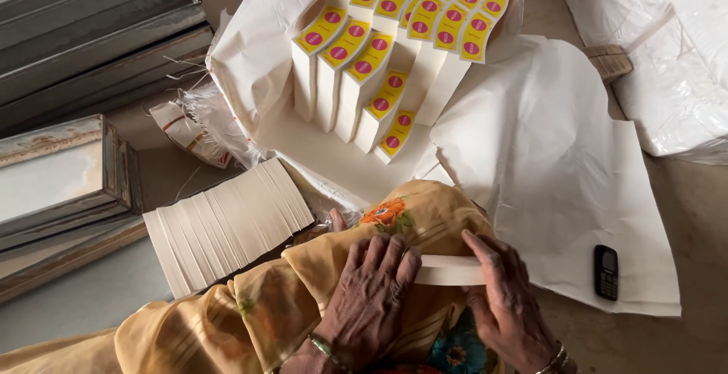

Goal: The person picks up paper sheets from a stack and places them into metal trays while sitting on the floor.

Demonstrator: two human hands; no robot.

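My left hand [371, 298] lies flat on the yellow flowered cloth [303, 291] over my lap, its fingertips pressing the left end of a narrow white paper strip [451, 270]. My right hand [504, 302] pinches the right end of the same strip. Just ahead, on a big white paper sheet [546, 162], lean several tall white paper packets with yellow tops and pink dots [379, 56]. To my left, a fanned row of flat white paper pieces [227, 222] rests on the floor.
A small black mobile phone [605, 272] lies on the white sheet at the right. Grey metal boxes [68, 169] and metal channels [98, 33] stand at the left. White sacks [667, 48] fill the top right. A crumpled plastic bag [189, 128] lies by the sheet.
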